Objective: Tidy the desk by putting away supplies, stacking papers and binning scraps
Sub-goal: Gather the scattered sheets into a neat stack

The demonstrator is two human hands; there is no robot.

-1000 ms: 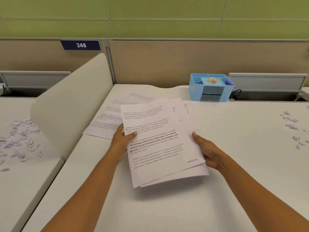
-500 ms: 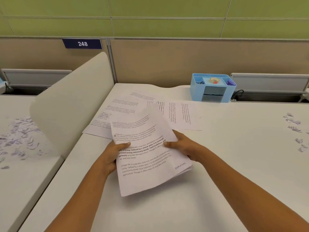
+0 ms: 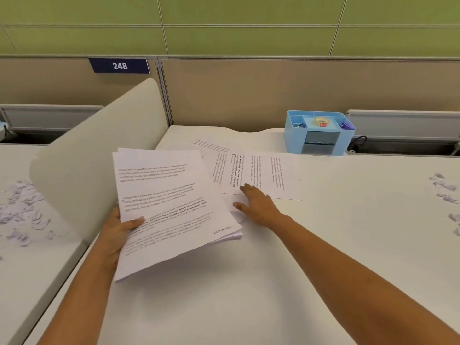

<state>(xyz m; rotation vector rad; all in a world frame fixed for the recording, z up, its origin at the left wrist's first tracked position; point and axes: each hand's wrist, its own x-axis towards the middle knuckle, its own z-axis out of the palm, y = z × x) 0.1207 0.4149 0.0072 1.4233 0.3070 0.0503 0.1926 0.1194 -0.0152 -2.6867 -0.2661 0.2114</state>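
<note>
A printed paper stack (image 3: pixel 169 207), edges uneven, hangs at nine o'clock, gripped by the left hand (image 3: pixel 119 235). The right hand (image 3: pixel 256 205), spread flat, touches a loose sheet (image 3: pixel 268 175)

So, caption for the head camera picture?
Left hand holds a paper stack while right hand touches a loose sheet.

Bright even overhead light, soft shadow under the held papers (image 3: pixel 169 207), slight motion blur, wide-angle bowing at edges

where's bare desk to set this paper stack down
Bare desk for the paper stack lies near you, between your forearms, and rightward between the loose sheets and the paper scraps. Crowded: the back, with sheets and the blue organizer.
</note>
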